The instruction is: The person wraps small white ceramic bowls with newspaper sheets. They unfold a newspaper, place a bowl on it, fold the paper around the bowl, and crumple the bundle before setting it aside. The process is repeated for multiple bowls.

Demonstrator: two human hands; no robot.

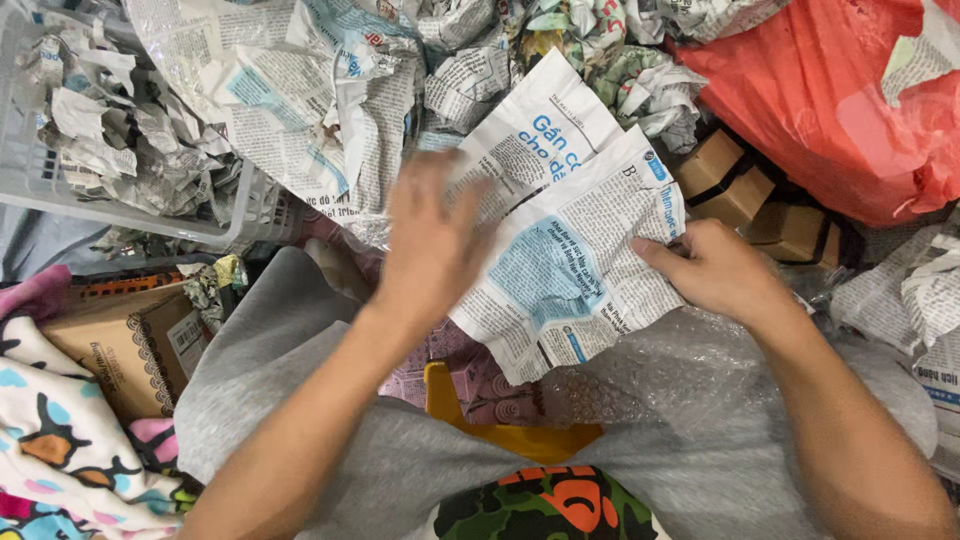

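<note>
Your left hand point(430, 240) lies flat on a crumpled newspaper sheet point(570, 250), fingers spread apart and motion-blurred, pressing near its left edge. Your right hand point(715, 270) pinches the sheet's right edge, fingers together and clamped on the paper. The sheet sits centre frame, above your lap, tilted, white with a pale blue text block in the middle and blue headline print at its top corner. Under it, a layer of clear bubble wrap point(650, 370) over your grey shorts point(300, 380). A yellow plastic piece point(500, 425) pokes out between your knees. Upper left: white plastic basket point(130, 205) full of balled newspaper. Upper right: red plastic bag point(830, 90), bulky, touching two small brown cardboard boxes point(735, 180) banded with black strap, just beside your right hand. Lower left: flat brown cardboard box point(120, 345) with a white label on its side, next to a patterned cloth point(60, 440). More crumpled newspaper point(330, 90) heaped along the top edge. Tight all round; the only open room is over your lap.
</note>
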